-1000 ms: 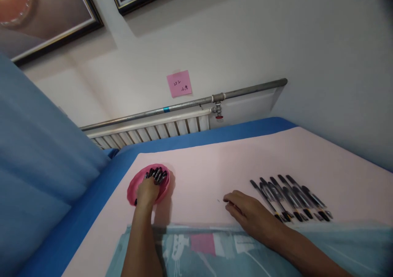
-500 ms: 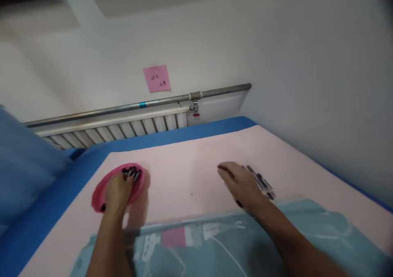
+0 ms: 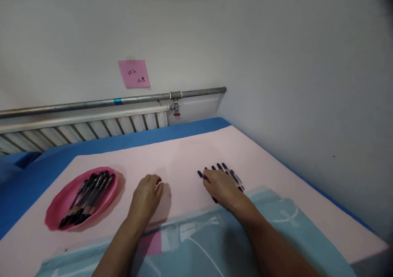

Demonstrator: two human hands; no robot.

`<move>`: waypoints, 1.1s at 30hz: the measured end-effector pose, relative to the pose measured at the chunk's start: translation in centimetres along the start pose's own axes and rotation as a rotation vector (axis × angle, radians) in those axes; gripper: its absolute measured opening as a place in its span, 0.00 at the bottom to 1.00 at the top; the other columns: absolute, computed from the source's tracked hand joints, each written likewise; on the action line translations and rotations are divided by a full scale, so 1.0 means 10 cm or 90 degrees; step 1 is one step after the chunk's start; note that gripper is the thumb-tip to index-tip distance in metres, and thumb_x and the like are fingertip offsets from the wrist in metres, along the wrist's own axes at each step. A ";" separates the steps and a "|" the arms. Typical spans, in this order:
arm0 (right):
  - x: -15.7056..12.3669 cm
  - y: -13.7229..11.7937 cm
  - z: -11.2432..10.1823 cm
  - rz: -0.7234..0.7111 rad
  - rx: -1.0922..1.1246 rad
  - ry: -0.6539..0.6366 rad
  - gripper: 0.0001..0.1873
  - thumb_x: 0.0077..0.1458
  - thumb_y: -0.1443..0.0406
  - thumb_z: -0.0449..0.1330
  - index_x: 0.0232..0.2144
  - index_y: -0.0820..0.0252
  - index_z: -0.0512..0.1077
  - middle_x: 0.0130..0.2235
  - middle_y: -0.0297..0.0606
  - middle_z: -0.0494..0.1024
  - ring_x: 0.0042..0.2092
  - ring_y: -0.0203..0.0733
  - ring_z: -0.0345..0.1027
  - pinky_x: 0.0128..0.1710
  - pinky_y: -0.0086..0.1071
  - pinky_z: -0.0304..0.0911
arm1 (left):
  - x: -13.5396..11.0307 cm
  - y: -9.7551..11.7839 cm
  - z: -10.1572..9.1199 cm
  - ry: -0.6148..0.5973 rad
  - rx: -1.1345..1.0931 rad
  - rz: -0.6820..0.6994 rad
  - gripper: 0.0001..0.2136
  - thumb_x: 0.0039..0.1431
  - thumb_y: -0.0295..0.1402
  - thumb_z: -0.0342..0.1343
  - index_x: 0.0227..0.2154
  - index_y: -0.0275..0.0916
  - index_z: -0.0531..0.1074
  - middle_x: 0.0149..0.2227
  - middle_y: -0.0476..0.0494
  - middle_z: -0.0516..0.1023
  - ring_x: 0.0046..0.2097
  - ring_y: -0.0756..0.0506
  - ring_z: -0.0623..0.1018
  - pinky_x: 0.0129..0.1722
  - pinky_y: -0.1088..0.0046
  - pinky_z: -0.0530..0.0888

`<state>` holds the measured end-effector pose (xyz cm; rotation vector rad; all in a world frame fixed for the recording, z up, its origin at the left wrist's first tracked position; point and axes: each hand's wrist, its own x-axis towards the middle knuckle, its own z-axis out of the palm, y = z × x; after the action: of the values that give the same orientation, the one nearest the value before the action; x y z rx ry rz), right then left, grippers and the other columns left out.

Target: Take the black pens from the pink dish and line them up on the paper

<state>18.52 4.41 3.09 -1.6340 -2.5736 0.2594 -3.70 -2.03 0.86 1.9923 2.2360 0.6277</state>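
Note:
My right hand (image 3: 222, 188) is over the left end of a row of black-capped pens (image 3: 226, 168) on the pink sheet. Its fingers are pinched on a pen (image 3: 200, 173), whose dark ends show on either side of the hand; the middle is hidden. My left hand (image 3: 144, 199) hovers over the pink sheet, thumb and fingers slightly curled and apart, with nothing in them. To its left is a pink oval basket (image 3: 53, 211) holding a bundle of several dark-capped pens (image 3: 92, 195).
A pink sheet (image 3: 178, 158) covers the blue surface (image 3: 147, 139). Teal patterned cloth (image 3: 233, 240) lies along the near side. Behind are a white radiator (image 3: 116, 126), a metal pipe (image 3: 147, 99) and a wall with a pink note (image 3: 134, 74). Another wall (image 3: 301, 96) rises at right.
My left hand has come out of the basket and moved right, empty. My right hand has gone down onto the pens with its pen. The view has swung right.

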 end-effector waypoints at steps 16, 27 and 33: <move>-0.02 -0.10 0.10 -0.016 0.067 0.028 0.09 0.49 0.69 0.51 0.32 0.61 0.70 0.35 0.43 0.77 0.36 0.42 0.69 0.32 0.29 0.54 | -0.06 0.16 0.14 -0.071 -0.062 0.043 0.07 0.56 0.31 0.46 0.30 0.39 0.69 0.33 0.44 0.73 0.36 0.45 0.71 0.36 0.70 0.65; 0.05 0.13 -0.06 0.066 0.168 0.115 0.13 0.55 0.67 0.43 0.32 0.59 0.67 0.28 0.37 0.75 0.29 0.38 0.66 0.27 0.28 0.51 | -0.09 0.19 0.14 -0.089 -0.070 0.057 0.08 0.57 0.33 0.45 0.30 0.39 0.69 0.32 0.44 0.72 0.35 0.46 0.71 0.34 0.72 0.64; -0.07 -0.03 0.00 0.016 -0.021 -0.055 0.11 0.50 0.73 0.49 0.33 0.63 0.71 0.36 0.47 0.77 0.38 0.44 0.70 0.31 0.30 0.54 | -0.09 0.21 0.14 -0.093 -0.079 0.064 0.09 0.58 0.33 0.44 0.28 0.39 0.68 0.31 0.45 0.72 0.34 0.46 0.71 0.33 0.72 0.64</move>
<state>18.57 3.69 3.20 -1.7035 -2.6360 0.2974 -1.13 -2.44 0.11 2.0284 1.9759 0.5928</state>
